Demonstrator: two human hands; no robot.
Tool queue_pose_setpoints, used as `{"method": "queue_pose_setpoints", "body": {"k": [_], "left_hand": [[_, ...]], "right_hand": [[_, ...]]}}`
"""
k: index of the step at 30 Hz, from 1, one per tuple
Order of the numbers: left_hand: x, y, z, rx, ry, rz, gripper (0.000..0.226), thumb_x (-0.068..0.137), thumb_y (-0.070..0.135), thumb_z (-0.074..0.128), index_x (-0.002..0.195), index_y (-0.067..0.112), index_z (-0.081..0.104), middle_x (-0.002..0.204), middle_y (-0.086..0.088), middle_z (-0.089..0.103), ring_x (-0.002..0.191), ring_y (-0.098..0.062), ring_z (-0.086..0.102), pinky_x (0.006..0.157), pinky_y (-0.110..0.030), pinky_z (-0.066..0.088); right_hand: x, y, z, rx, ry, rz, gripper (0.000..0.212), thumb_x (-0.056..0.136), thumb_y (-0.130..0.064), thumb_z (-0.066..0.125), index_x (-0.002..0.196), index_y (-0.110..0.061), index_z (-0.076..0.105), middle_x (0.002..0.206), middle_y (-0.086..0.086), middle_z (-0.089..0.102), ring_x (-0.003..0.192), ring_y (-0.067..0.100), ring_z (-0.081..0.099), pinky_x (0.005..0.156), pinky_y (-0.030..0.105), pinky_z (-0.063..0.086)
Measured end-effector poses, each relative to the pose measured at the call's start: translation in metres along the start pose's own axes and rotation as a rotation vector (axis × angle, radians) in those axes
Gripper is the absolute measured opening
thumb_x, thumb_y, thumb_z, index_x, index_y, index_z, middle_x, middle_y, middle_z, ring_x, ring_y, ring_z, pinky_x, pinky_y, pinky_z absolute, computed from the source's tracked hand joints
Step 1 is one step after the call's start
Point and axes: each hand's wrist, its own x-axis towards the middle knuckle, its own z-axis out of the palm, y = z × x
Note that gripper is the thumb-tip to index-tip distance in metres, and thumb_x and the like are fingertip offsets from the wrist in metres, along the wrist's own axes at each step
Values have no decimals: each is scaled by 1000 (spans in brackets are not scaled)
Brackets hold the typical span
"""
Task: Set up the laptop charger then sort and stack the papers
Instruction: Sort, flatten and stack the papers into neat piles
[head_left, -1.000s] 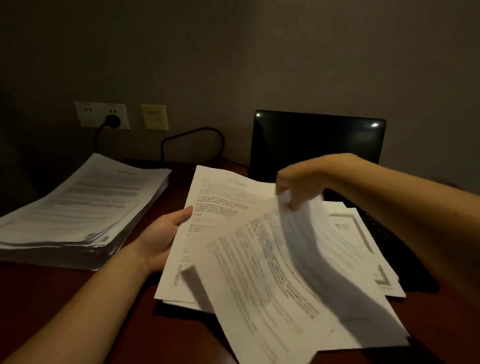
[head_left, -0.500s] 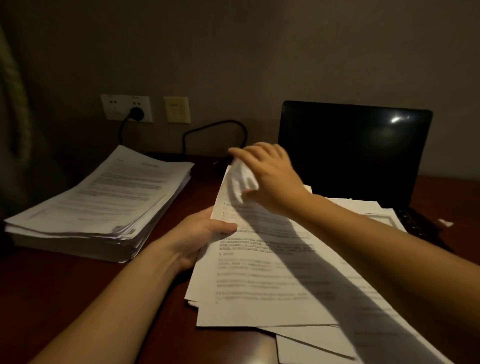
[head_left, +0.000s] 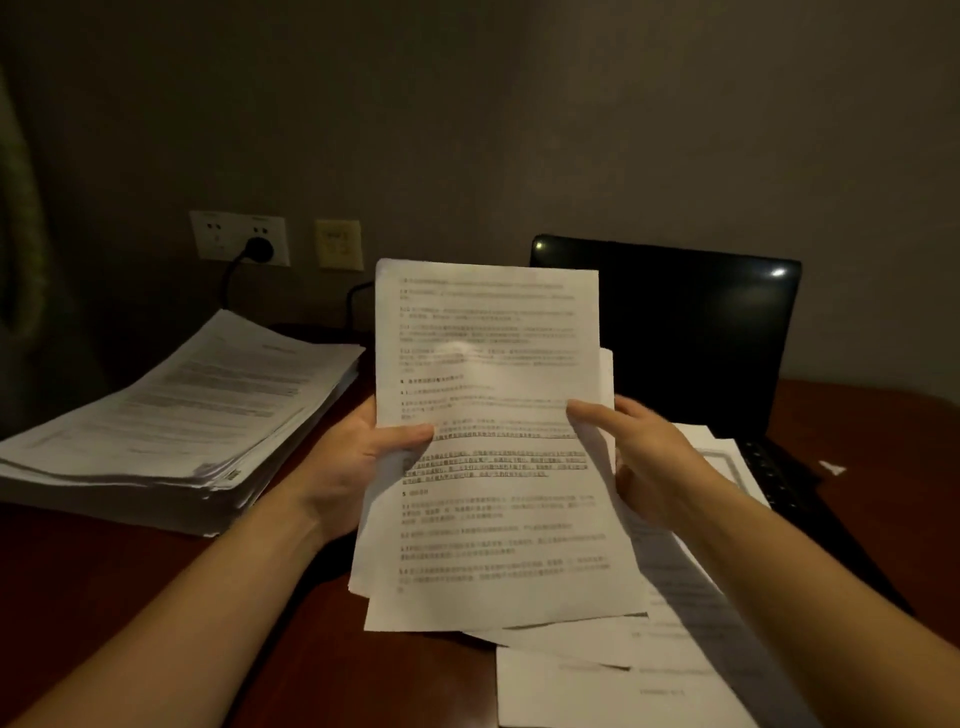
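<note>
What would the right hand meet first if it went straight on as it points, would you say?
The sheets that the right hand pinches; past them, probably the left hand.

Print on held sheets was blurred, unreadable. Charger cable was partly hidden behind them; loose papers were cut off below.

Dim grey wall, white socket plate, beige plate, reddish-brown wooden desk below.

head view, looking down, close over desk
</note>
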Motion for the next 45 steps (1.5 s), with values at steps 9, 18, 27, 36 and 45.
{"method": "queue_pose_setpoints", "body": {"k": [9, 18, 27, 36, 45], "left_hand": [[21, 54, 43, 279, 189, 352, 29, 96, 8, 62, 122, 20, 60, 114, -1, 74, 102, -22, 72, 84, -44, 59], [15, 12, 66, 302, 422, 496, 25, 95, 29, 65, 115, 35, 51, 107, 7, 71, 95, -7, 72, 72, -27, 61], [13, 2, 50, 288, 334, 421, 36, 97, 33, 60, 131, 34, 50, 113, 13, 69, 101, -3, 68, 72, -19, 58], [11, 19, 22, 443, 345, 370, 55, 101, 11, 55, 124, 58, 41, 112, 14, 68, 98, -5, 69, 68, -23, 60], [-5, 79, -74, 575, 530, 213, 69, 96, -2, 58, 148, 41, 41, 114, 11, 68, 94, -11, 70, 77, -39, 63]], "right_hand": [[-26, -72, -4, 49, 37, -466, 11, 92, -14, 69, 103, -13, 68, 92, 5, 78, 85, 25, 76, 68, 40, 64], [-29, -42, 0, -69, 49, -605, 22, 92, -19, 69, 114, -17, 64, 104, 3, 74, 92, 20, 74, 71, 33, 63], [-27, -40, 5, -77, 9, -605, 31, 87, -30, 69, 116, -21, 64, 105, -1, 76, 95, 19, 74, 79, 40, 62], [-18, -41, 37, -237, -25, -545, 19, 100, -22, 60, 118, -16, 60, 109, 3, 75, 97, 21, 74, 82, 44, 62], [10, -35, 142, -118, -128, -257, 19, 100, -5, 44, 108, -12, 60, 102, 2, 74, 84, 17, 73, 66, 31, 56]]}}
